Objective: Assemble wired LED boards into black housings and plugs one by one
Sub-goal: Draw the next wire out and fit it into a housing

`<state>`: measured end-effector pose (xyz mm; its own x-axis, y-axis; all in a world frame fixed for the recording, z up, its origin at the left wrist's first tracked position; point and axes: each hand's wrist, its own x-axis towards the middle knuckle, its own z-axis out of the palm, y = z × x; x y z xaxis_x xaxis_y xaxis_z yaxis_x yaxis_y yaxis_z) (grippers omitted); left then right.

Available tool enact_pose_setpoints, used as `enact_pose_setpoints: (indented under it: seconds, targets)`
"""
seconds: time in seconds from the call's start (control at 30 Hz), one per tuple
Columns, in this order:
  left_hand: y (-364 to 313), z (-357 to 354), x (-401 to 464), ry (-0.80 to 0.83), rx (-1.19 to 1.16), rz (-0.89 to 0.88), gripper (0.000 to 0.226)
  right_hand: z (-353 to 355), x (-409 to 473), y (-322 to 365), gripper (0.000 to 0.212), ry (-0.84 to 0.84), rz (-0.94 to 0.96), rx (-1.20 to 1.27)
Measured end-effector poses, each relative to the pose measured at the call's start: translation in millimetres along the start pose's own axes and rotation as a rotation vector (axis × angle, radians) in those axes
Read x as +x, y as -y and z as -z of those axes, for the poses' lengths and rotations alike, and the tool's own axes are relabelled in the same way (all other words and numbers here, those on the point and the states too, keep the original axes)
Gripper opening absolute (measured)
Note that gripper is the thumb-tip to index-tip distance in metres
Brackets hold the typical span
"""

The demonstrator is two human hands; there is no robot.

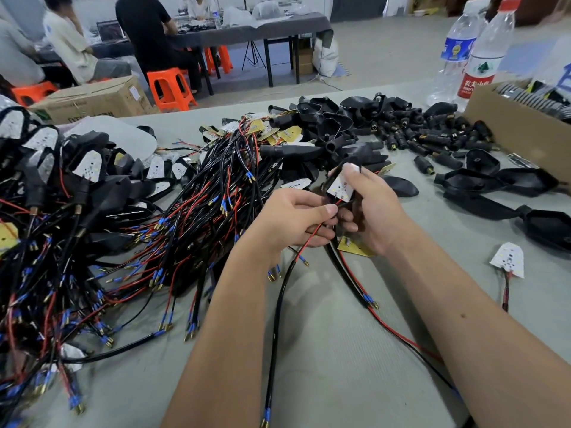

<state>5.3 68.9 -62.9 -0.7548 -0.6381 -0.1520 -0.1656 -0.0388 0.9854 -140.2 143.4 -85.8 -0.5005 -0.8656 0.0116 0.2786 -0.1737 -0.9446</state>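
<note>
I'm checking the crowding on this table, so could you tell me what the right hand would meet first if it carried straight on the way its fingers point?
The right hand, holding an LED board, points up-left. It would probably first meet the black housings just beyond the board, though depth is unclear.

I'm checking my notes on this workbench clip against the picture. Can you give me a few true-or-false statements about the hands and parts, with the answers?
1. The right hand holds a white LED board. True.
2. The left hand lies flat and empty on the table. False: it pinches a red wire near the board.
3. A loose LED board lies on the table to the right of the right forearm. True.
4. The two water bottles lie on their sides. False: they stand upright, at the far right.
5. The black plugs lie in a scattered heap beside a cardboard box. True.
</note>
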Motion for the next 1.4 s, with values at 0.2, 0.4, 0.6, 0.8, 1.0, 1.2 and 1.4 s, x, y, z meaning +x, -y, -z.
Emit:
enact_pose_setpoints:
  seconds: [0.2, 0.4, 0.6, 0.8, 1.0, 1.2, 1.4]
  targets:
    - [-8, 23, -15, 0.181, 0.119, 0.093, 0.017, -3, 5, -1, 0.025, -0.184, 0.088, -0.051]
    - [-15, 57, -36, 0.352, 0.339, 0.22, 0.028, 16, 12, -1, 0.013, -0.556, 0.141, -0.099]
    - [-22, 83, -50, 0.095, 0.218, 0.17, 0.016, 29, 14, -3, 0.019, -0.731, 0.179, -0.338]
    - [-22, 104, -53, -0.277, 0.107, 0.098, 0.006, 43, 13, 3, 0.021, -0.889, 0.129, -0.77]
    - [-14, 107, -47, -0.463, -0.074, -0.03, 0.007, 25, 0, 6, 0.046, -0.803, 0.444, -1.072]
    - [-7, 111, -46, -0.405, -0.133, -0.231, 0.012, -39, -16, -11, 0.048, -0.04, 0.846, -1.334]
    - [-13, 105, -50, -0.214, -0.184, -0.441, 0.011, -41, -15, -20, 0.04, -0.005, 0.83, -1.265]
